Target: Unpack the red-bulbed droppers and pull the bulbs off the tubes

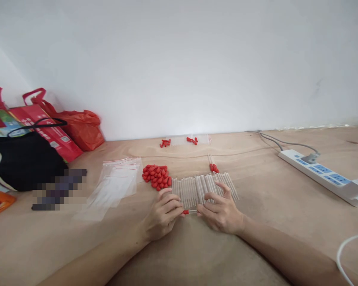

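Note:
Between my two hands lies a clear glass dropper tube with a red rubber bulb at its left end. My left hand is closed on the bulb, while my right hand pinches the tube's other end. Just beyond my fingers a row of clear glass tubes lies side by side. A heap of red rubber bulbs sits left of that row. Behind it, a few tubes fitted with red bulbs lie together.
Clear zip bags lie flat on the wooden table at left. Other bags, including a black bag and a red plastic bag, stand behind. More bulbs rest near the wall. A power strip with cables is at right.

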Tool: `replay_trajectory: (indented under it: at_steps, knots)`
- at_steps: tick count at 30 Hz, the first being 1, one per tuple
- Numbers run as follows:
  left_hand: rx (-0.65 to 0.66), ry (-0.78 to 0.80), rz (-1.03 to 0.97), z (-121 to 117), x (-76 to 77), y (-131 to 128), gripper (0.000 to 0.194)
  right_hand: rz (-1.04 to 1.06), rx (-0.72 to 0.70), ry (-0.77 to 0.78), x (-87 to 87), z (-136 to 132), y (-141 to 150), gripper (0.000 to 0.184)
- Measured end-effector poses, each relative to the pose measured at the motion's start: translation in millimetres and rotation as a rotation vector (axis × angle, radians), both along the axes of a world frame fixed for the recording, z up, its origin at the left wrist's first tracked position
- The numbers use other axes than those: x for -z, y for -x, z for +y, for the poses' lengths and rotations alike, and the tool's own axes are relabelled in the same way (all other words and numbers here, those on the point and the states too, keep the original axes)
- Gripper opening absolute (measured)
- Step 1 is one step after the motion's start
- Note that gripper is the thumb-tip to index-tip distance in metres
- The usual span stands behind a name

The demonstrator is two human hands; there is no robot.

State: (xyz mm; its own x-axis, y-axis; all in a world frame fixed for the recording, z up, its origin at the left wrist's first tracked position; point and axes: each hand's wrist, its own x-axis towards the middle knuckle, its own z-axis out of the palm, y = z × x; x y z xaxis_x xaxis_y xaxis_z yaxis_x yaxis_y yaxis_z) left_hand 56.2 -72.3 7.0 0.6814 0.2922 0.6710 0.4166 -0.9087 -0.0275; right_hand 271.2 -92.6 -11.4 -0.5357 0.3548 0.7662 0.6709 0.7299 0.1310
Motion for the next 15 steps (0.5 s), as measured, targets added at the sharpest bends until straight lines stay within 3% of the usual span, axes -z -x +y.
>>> replay_trajectory:
  at_steps: [3, 8, 15]
  knots:
    - [-0.018, 0.0, -0.055, 3.5, 1.3, 10.2, 0.012, 0.051, 0.025, 0.019, -2.8, -0.1, -6.6, 0.018]
    - [-0.127, 0.042, -0.163, 7.4, 4.5, 24.3, 0.02, 0.159, 0.209, 0.088, -6.8, 6.3, -16.5, 0.017]
    - [-0.458, 0.083, -0.309, 24.4, -11.4, 35.7, 0.026, 0.172, 0.503, 0.117, -4.2, 18.5, -30.6, 0.023]
